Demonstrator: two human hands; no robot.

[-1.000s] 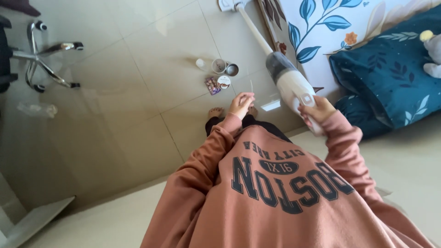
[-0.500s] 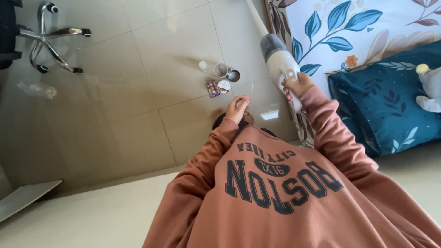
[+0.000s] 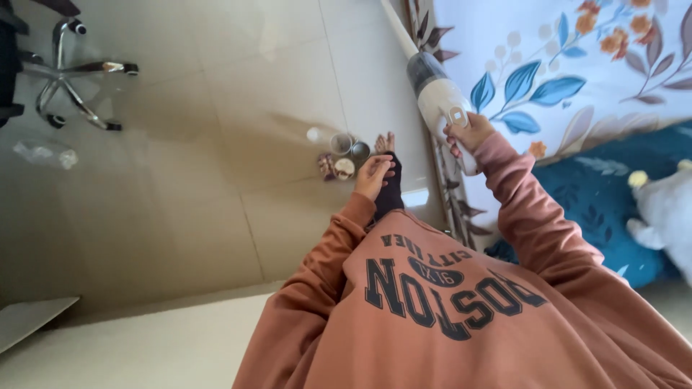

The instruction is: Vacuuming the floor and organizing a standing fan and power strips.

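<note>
Pale glossy floor tiles (image 3: 216, 144) fill most of the view, with the chrome legs of an office chair (image 3: 76, 90) at the upper left and a bed in a floral sheet (image 3: 577, 65) along the right. On the bed lie a dark teal leafy pillow (image 3: 598, 209) and a light stuffed toy (image 3: 667, 212).

The person, in a rust-coloured sweatshirt (image 3: 447, 310), holds a cordless stick vacuum (image 3: 441, 101) in the right hand (image 3: 467, 133). The fingers are wrapped around the white handle body, and the thumb sits near the small oval button panel. The vacuum's tube runs up and away toward the top edge of the view, close beside the edge of the bed. The right arm is stretched forward and bent slightly at the elbow.

The left hand (image 3: 373, 176) hangs in front of the body, loosely curled and empty as far as can be seen, above a bare foot (image 3: 384, 142). Just beside that foot, a few small jars and lids (image 3: 342, 153) sit on the tiles.

To handle the vacuum well from this stance, a firm wrap on the handle with a straight wrist would likely keep the long tube steady, and the head should be steered well clear of the little jars near the foot.
</note>
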